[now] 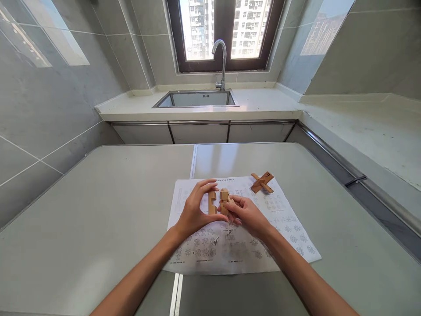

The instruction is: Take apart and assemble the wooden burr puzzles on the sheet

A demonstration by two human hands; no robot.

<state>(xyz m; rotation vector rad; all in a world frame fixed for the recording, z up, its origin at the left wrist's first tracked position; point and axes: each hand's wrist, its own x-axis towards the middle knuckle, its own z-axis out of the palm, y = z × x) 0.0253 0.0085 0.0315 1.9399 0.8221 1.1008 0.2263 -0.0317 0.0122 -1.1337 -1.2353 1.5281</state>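
Observation:
My left hand (pixel 194 210) holds a notched wooden puzzle bar (pixel 212 202) upright between thumb and fingers. My right hand (pixel 246 215) grips another notched wooden piece (pixel 224 200), upright and close beside the first, a small gap between them. Both hands hover over a printed instruction sheet (pixel 237 245) lying on the table. Two more wooden bars lie crossed as an X (pixel 262 182) at the sheet's far right corner, apart from both hands.
The grey table (pixel 82 228) has a seam running down its middle. Beyond it a counter holds a steel sink (pixel 197 99) with a tall faucet (pixel 221 61) under a window. A counter (pixel 362 127) runs along the right wall.

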